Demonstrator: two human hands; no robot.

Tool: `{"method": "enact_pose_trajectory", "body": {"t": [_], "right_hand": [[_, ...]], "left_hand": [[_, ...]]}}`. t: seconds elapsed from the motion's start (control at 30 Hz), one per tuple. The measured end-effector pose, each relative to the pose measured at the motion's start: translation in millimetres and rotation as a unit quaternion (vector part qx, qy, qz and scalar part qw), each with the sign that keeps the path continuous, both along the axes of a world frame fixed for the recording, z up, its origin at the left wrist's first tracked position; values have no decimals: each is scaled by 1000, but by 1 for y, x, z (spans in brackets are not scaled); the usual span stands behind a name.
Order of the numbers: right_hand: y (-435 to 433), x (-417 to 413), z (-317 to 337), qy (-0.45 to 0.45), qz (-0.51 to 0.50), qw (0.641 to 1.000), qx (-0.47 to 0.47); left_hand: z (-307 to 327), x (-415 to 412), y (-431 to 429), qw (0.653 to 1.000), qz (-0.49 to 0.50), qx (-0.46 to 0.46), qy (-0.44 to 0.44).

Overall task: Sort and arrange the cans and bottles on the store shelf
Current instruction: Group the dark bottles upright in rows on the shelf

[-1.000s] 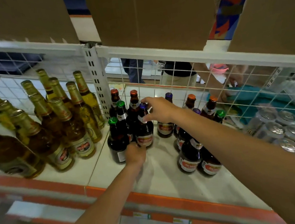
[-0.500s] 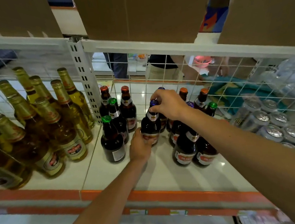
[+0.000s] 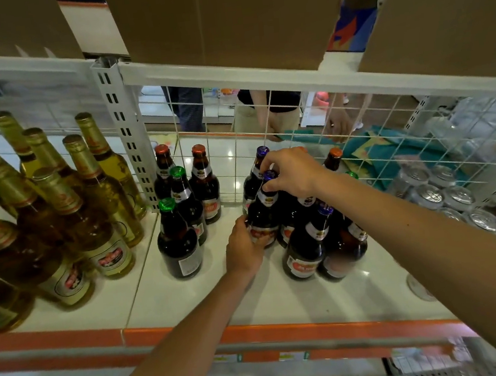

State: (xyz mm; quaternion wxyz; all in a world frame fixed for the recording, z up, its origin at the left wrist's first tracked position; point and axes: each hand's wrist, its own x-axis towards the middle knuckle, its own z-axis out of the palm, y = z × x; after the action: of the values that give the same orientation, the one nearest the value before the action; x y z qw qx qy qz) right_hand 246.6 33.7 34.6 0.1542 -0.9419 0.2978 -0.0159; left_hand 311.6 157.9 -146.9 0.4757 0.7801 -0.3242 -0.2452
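Bottle labels (image 3: 302, 267) blurred; shelf tags (image 3: 290, 356) unreadable too.

Single view, head-worn, wide-angle. Looks forward and steeply down from the aisle side onto white shelf (image 3: 192, 305), close in. Centres roughly on dark bottle (image 3: 263, 214) held by left hand (image 3: 243, 250) and right hand (image 3: 292, 168); cuts off cardboard boxes (image 3: 221, 20) at the top edge. Faces on through wire mesh back (image 3: 358, 132) into the next aisle. Bows straight lines at the margins. Blurs bottom right, possibly price rail (image 3: 429, 355).

Left hand (image 3: 242, 247) low, right hand (image 3: 292, 168) higher, both curled.
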Motion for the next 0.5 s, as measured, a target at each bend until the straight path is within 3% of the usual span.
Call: {"method": "enact_pose_trajectory", "body": {"t": [0.27,0.5], "right_hand": [[5,6,-1,35,10,999,-11],[52,44,20,-59,53,997,25]], "left_hand": [[7,0,5,998,-27,6,47],[8,23,73,992,-39,114,46]]}}
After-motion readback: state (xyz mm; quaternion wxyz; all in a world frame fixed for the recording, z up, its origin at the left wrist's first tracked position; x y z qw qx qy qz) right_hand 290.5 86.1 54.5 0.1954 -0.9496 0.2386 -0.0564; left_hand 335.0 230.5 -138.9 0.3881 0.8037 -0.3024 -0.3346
